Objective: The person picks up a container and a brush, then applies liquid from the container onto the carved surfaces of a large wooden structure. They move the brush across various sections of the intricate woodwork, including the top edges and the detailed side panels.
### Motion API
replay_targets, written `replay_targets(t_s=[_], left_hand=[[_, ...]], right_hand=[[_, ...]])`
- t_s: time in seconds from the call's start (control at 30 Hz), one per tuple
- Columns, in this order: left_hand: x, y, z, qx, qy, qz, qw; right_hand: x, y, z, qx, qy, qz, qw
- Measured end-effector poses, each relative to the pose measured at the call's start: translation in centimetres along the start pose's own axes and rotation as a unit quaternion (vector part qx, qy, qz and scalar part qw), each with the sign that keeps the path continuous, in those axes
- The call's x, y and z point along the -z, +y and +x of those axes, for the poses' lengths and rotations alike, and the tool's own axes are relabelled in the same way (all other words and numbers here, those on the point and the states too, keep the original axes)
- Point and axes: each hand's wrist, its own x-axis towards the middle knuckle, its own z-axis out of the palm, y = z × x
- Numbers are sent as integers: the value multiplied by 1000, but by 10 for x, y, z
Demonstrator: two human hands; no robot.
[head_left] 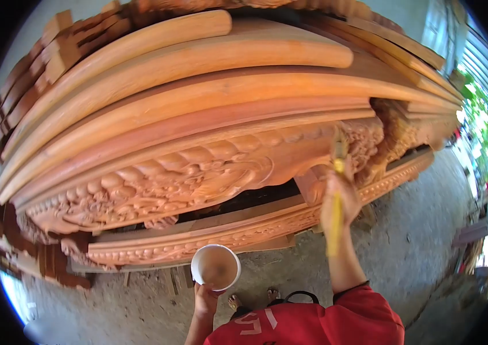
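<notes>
My right hand (339, 201) is closed around a paintbrush with a yellow handle (333, 233). The brush's bristles (339, 144) are at the carved edge of a large wooden piece (198, 172), near its right corner; the hand is slightly blurred. Low in the middle, my left hand (206, 298) grips a white bucket (216, 267) by its side. A thin layer of brownish stuff shows at the bottom of the bucket. Part of the left hand's fingers is hidden behind the bucket wall.
Long rounded wooden boards (186, 54) lie stacked on top of the carved piece. A lower carved rail (226, 238) runs beneath it. More cut wood (62, 54) is piled at the upper left. The concrete floor (410, 230) spreads below and right, where greenery shows outside.
</notes>
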Motion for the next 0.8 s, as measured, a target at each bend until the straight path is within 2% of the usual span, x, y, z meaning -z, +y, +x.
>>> replay_targets(t_s=[0.03,0.07,0.13,0.2,0.27,0.37,0.4,0.43,0.47,0.53,0.57,0.6,0.67,0.73,0.8], left_hand=[[-2,-5,-7,-11,18,-8,1000],[-3,-9,-13,-18,36,-16,999],[-3,-15,-23,-41,66,-29,997],[-1,-20,-36,-62,68,-24,995],[-3,-22,-48,-81,103,-25,991],[-7,-25,-61,-103,141,-27,984],[-9,-27,-64,-110,152,-26,982],[-11,-28,-66,-122,164,-41,978],[-10,-31,-68,-123,169,-42,977],[-4,-31,-71,-119,160,-46,979],[-3,-30,-73,-120,161,-45,979],[-4,-27,-73,-126,151,-49,979],[-2,-24,-73,-132,138,-55,980],[6,-21,-70,-132,132,-58,981],[22,-19,-69,-119,120,-61,984]], right_hand=[[-8,-11,2,50,-71,-117,989],[-14,-25,5,103,-137,-231,958],[-29,-44,-2,105,-148,-224,957],[-40,-64,-7,57,-176,-68,980],[-63,-74,-19,146,-223,-12,964],[-95,-93,-32,186,-295,121,929],[-101,-100,-29,193,-322,153,914],[-108,-101,-29,130,-346,301,879],[-112,-98,-27,129,-348,306,877],[-120,-90,-22,57,-338,504,793],[-126,-80,-21,152,-310,440,829],[-118,-70,-19,153,-309,441,829],[-95,-50,-5,122,-470,375,790],[-73,-33,-8,183,-479,278,812],[-54,-17,-5,173,-446,234,846]])
